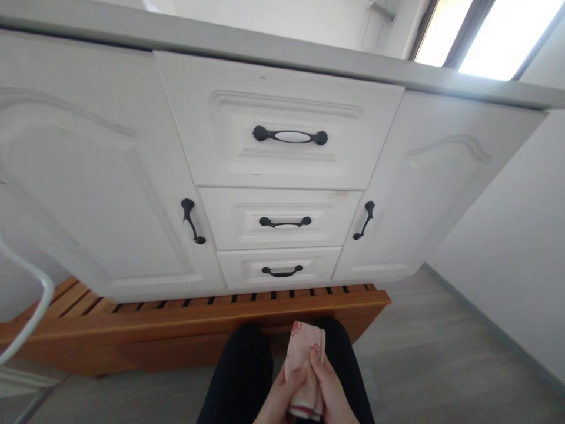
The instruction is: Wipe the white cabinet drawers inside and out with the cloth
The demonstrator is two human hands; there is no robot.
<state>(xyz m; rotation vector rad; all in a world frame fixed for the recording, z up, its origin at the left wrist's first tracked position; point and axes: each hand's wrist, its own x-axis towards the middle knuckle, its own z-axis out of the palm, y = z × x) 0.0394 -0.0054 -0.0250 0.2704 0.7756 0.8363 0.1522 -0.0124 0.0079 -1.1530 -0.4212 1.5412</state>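
A folded pale pink cloth (303,347) with red flower prints is held low in front of my dark-trousered knees. My left hand (285,391) grips it from the left side, its thumb lying across the front. On the right side my right hand (329,383) is closed on the same cloth, the thumb pressed near the top fold. Both hands' lower fingers are hidden behind the cloth. A darker red band shows at the cloth's lower edge.
Ahead is a white cabinet with a top drawer (291,162), two lower drawers and side doors, all with dark handles. A slatted wooden bench (176,324) runs along its base. A white curved tube (39,306) is at left, a window (485,35) upper right.
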